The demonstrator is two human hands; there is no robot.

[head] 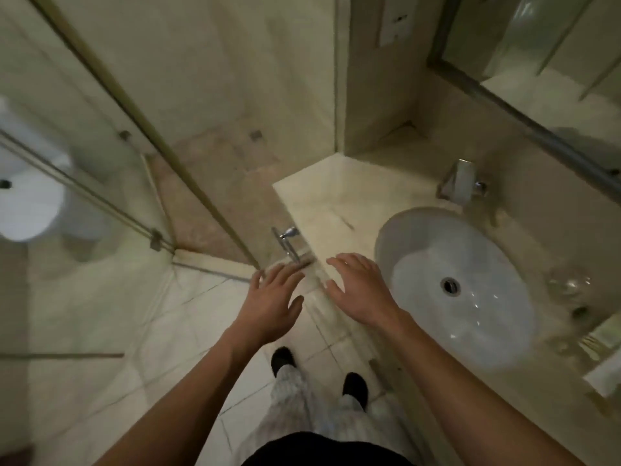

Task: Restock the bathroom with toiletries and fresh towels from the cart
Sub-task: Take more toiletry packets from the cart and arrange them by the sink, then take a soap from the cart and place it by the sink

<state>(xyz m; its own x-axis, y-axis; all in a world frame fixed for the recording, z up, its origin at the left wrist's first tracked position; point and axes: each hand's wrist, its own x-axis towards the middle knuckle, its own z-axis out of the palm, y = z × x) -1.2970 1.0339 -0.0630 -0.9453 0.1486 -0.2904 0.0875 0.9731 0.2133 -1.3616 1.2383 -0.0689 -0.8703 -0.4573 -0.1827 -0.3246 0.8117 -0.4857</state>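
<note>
Over the front corner of the bench (322, 196), both hands were out, palms down, fingers spread and holding nothing. The left hand (274, 297) hung above the tiled floor (100, 314), its fingertips just short of the chrome handle (287, 242) on the glass shower door (188, 169). The right hand (359, 290) hovered over the bench's front edge, close beside the left but not touching it.

Just right of the right hand sat the oval basin (437, 250), its long axis running from far-left to near-right, with the drain (450, 285) in the middle. Beyond the basin, further from the hand, stood the tap (462, 181), against the wall under the mirror (554, 45).

And the toiletries? Well to the right of the right hand, past the basin, some greenish packets (605, 334) lay on the bench at the picture's edge. They were too blurred to tell which way they pointed. A pale boxy item (605, 378) sat nearer than them, and clear glasses (568, 284) stood just beyond. The whole basin lay between the hand and those packets.

Far left of the left hand, behind a glass panel, the white toilet (27, 203) showed. Below the hands, two dark shoes (284, 359) stood on the floor.
</note>
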